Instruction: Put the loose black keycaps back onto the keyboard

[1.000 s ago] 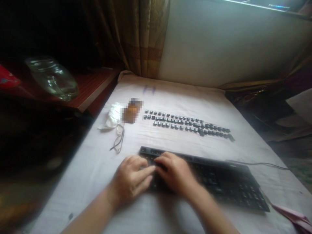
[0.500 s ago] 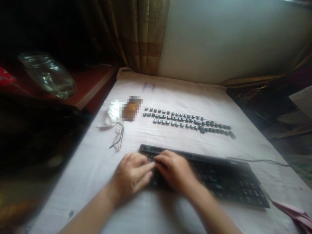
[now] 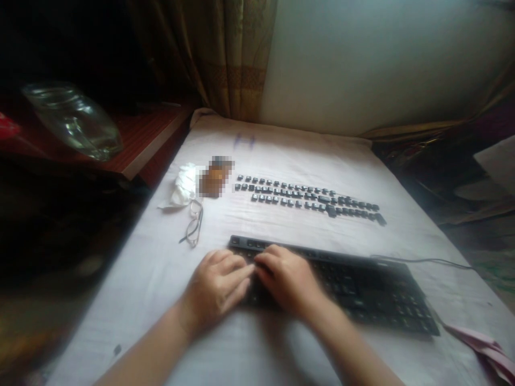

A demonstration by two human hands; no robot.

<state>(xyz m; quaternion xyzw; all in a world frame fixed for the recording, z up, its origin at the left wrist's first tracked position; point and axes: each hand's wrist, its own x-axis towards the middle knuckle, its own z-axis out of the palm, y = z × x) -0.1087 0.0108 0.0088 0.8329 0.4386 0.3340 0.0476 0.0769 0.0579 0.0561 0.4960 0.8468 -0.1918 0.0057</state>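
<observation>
A black keyboard (image 3: 378, 292) lies across the sheet in front of me, partly covered by my hands. Over its left end, my left hand (image 3: 223, 279) is closed, fingers bent and pressed together. My right hand (image 3: 284, 273) comes in from the other side, also closed, with its fingertips meeting those of the left. Whatever is between the fingertips is too small and hidden to make out. Beyond the keyboard, loose black keycaps (image 3: 281, 201) are laid out in three rough rows.
Eyeglasses (image 3: 193, 228), a crumpled white cloth (image 3: 185, 185) and a blurred-out brown item (image 3: 216, 179) lie to the left. A glass jar (image 3: 76, 123) rests tilted on a wooden shelf (image 3: 148, 142). A cable (image 3: 422, 261) runs right; pink fabric (image 3: 480, 343) lies nearby.
The whole view has shifted slightly. Both hands stay at the keyboard's left end, with hardly any movement of the fingers.
</observation>
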